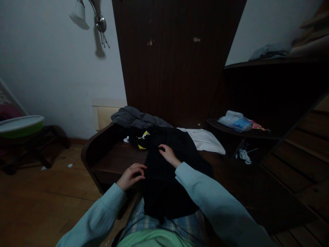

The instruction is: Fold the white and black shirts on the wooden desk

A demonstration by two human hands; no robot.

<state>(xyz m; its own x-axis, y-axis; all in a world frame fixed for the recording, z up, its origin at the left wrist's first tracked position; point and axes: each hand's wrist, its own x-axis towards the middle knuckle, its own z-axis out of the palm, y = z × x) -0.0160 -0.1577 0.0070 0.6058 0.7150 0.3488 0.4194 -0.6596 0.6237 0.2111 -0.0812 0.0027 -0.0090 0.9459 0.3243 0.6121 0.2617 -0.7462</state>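
Observation:
A black garment (169, 192) lies spread over the dark wooden bench and hangs toward my lap; its exact kind is hard to make out in the dim light. My left hand (131, 176) is at the garment's left edge, fingers bent and thumb apart from them, the tips at the cloth. Resting over the upper middle of the same garment is my right hand (168, 154), fingers loosely stretched and slightly curved. Beyond it, a black piece with a yellow and white print (143, 135) lies at the upper left.
Behind lie a grey garment (138, 118) and a folded white cloth (205, 140). The bench (110, 157) has a raised curved left end. On a right-hand shelf sits a blue and white plastic pack (235, 121). A green basin (22, 127) stands on a stool at far left.

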